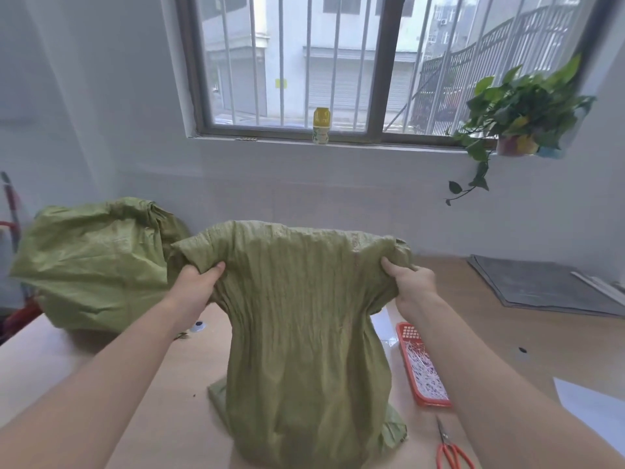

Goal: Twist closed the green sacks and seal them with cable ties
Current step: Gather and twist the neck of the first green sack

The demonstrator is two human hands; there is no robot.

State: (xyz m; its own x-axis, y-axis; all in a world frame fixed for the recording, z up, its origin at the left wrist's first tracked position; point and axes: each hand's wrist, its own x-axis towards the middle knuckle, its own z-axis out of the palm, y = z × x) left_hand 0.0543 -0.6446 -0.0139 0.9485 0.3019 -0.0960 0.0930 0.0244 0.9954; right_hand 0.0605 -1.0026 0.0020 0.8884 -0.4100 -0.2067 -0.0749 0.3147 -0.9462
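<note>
Left hand (196, 282), right hand (411, 282), gripping upright green sack (304, 333)

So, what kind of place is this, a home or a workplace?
Probably a small plain workroom, though I cannot be sure: a wooden table against a bare white wall, a barred window facing other buildings, and green sacks with a red tray of cable ties, which suggests simple packing work.

The wooden desk (548, 333) carries one green sack (304, 333) in the middle and a second green sack (91, 265) at far left. On the right lie a red basket (404, 350) of cable ties (424, 370), scissors (448, 448) and grey sheets (541, 286).
</note>
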